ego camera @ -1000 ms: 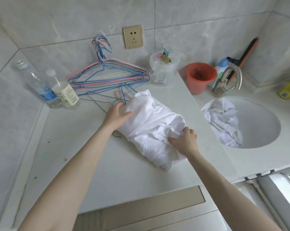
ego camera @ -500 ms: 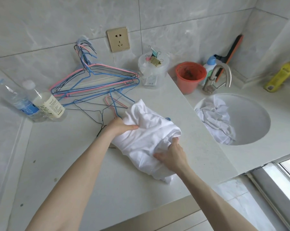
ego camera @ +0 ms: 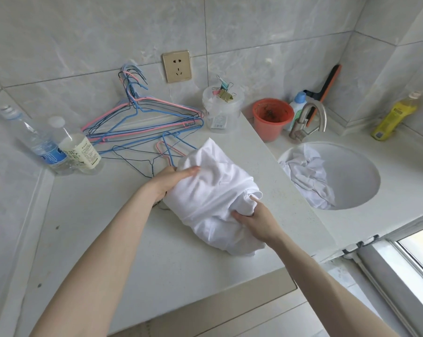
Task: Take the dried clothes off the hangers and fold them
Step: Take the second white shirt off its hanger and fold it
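Observation:
A bundled white garment (ego camera: 212,190) lies on the pale countertop (ego camera: 108,227). My left hand (ego camera: 172,177) grips its far left edge, thumb on top of the cloth. My right hand (ego camera: 256,218) is closed on a fold at its near right side. Behind the garment, a pile of bare pink, blue and black wire hangers (ego camera: 142,122) rests against the wall. A second crumpled white cloth (ego camera: 306,176) sits in the round sink (ego camera: 356,164).
Two plastic bottles (ego camera: 59,144) stand at the far left. A clear tub with binder clips (ego camera: 221,108), an orange pot (ego camera: 272,117), a tap (ego camera: 307,120), a brush and a yellow bottle (ego camera: 395,115) line the back. A window frame (ego camera: 400,276) runs lower right.
Both hands have kept their grip on the white garment; my right hand has shifted its hold along the near side, and the bundle has gathered tighter. The head camera has moved slightly.

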